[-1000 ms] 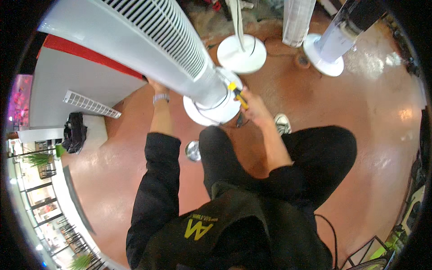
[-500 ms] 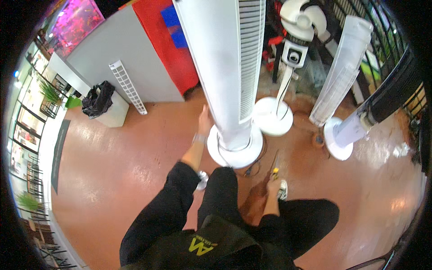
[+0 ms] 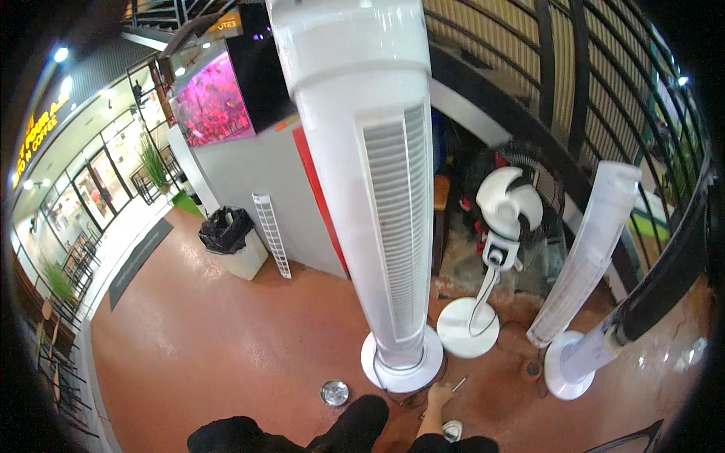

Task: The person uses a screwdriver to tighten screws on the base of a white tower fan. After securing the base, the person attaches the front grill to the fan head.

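Observation:
A tall white tower fan stands upright on its round white base in front of me, its slatted grille facing slightly right. Low down, just right of that base, my right hand is closed around a screwdriver, whose thin shaft points up and to the right. My left hand is out of view. On the floor left of the fan base sits a small round metal bowl; its contents are too small to make out.
Behind stands a white pedestal fan with bare blades. To the right are a pale long casing and a black-and-white tower fan. A white grille panel leans on the grey wall beside a bin with a black bag.
The view has tilted up, showing more of the tower fan's top. My left hand, earlier beside the fan's lower body, has left the view. The right hand with the screwdriver is nearer the base.

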A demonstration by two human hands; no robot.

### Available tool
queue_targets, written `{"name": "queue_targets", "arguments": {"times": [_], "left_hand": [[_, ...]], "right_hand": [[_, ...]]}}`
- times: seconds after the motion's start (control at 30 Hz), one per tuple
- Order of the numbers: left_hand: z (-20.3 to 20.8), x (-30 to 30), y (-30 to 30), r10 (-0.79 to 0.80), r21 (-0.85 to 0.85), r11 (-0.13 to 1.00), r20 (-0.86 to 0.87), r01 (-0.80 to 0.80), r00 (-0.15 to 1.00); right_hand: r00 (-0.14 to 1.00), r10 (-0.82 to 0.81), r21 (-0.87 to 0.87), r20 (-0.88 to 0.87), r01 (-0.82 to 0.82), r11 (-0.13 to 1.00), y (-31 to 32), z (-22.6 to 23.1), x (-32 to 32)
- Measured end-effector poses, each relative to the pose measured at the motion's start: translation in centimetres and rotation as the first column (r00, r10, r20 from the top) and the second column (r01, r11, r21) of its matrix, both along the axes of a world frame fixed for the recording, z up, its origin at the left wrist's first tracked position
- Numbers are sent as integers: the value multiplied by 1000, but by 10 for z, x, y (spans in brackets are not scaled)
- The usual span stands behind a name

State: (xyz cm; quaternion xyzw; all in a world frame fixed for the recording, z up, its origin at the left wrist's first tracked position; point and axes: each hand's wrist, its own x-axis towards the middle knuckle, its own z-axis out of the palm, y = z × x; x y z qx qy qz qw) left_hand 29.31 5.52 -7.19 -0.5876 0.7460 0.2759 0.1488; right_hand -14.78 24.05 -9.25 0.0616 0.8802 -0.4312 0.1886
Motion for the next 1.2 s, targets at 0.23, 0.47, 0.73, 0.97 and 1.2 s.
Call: {"name": "queue_targets", "arguments": {"times": [0.23, 0.47, 0.73, 0.97, 1.2], "left_hand": [[184, -128, -12, -99, -88, 993, -257, 79, 961], [435, -148, -25, -42, -129, 992, -381, -8, 924], [418, 81, -74, 630, -49, 743, -285, -668, 722], [312, 292, -50, 689, -225, 723, 175, -653, 703], [329, 333, -169, 774, -64, 628, 158, -776, 613]], "right_hand": [[795, 605, 50, 50, -607, 793, 17, 91, -14], [394, 901, 274, 182, -900, 338, 52, 320, 3], [-50, 990, 26, -134, -999, -47, -242, 458, 102], [143, 852, 25, -503, -983, 180, -680, 444, 211], [54, 939, 623, -339, -735, 267, -922, 354, 176]]}}
